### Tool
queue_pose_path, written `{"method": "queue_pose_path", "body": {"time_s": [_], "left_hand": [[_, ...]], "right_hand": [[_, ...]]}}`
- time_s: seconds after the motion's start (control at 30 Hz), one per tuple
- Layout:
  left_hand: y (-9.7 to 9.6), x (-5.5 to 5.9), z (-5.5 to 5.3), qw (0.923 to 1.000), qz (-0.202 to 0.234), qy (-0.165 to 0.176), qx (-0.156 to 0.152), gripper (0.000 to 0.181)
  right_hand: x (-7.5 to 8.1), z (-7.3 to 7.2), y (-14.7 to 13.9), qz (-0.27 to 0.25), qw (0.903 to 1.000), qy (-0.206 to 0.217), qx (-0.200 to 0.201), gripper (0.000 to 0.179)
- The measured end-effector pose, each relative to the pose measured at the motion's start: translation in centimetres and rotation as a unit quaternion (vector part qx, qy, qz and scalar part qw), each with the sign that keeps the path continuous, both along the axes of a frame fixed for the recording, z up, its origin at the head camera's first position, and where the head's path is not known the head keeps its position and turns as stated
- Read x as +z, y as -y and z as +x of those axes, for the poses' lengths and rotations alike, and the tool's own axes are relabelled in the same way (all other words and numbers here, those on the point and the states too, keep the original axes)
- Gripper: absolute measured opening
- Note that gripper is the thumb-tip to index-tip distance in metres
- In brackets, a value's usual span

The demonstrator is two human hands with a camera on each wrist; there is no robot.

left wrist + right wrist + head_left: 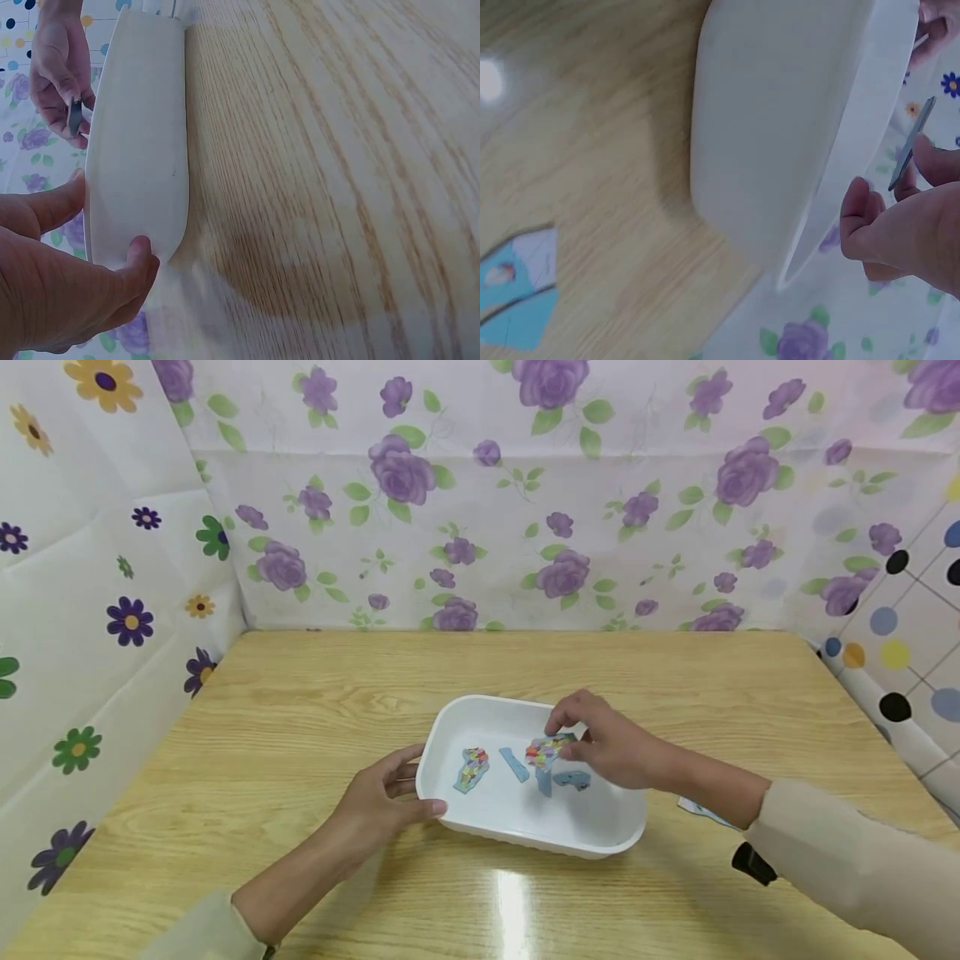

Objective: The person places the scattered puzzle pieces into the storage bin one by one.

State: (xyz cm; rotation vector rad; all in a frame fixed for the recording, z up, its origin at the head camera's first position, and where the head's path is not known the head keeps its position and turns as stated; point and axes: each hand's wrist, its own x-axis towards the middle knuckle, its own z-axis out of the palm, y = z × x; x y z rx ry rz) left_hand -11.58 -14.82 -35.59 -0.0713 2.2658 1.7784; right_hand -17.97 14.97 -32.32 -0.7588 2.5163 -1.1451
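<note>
A white plastic tray [517, 841] with rounded corners rests on the table. At its left end my left hand [382, 797] grips the wall, thumb on the rim and fingers on the outside, as the left wrist view also shows. Over the tray's right half my right hand [617, 745] pinches a cut picture piece [546, 750] with a multicoloured pattern. That picture piece [913, 146] appears nearly edge-on in the right wrist view, above the rim. Inside the tray lie another multicoloured piece [472, 770], a narrow blue strip [514, 765] and a blue piece [572, 780].
On the wooden table [315, 693], right of the tray, lies a blue and white paper piece [517, 289], partly hidden by my right forearm in the head view. A flowered cloth [480, 527] hangs behind the table, with patterned sheets at both sides.
</note>
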Motion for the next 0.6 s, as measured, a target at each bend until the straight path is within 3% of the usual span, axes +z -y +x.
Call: {"method": "queue_pose_path", "body": {"time_s": [0.1,0.33,0.6], "left_hand": [[0.0,0.2,0.0,1.0,-0.004,0.003,0.001,0.075],[0.0,0.2,0.1,1.0,-0.004,0.003,0.003,0.074],[-0.1,0.1,0.1,1.0,0.0,0.007,-0.002,0.075]], "right_hand": [[-0.5,0.5,1.2,0.0,0.9998,0.008,0.017,0.016],[-1.3,1.5,4.7,0.03,0.9978,-0.034,0.048,0.015],[-1.8,2.9,6.9,0.064,0.9964,0.009,0.054,0.039]]}}
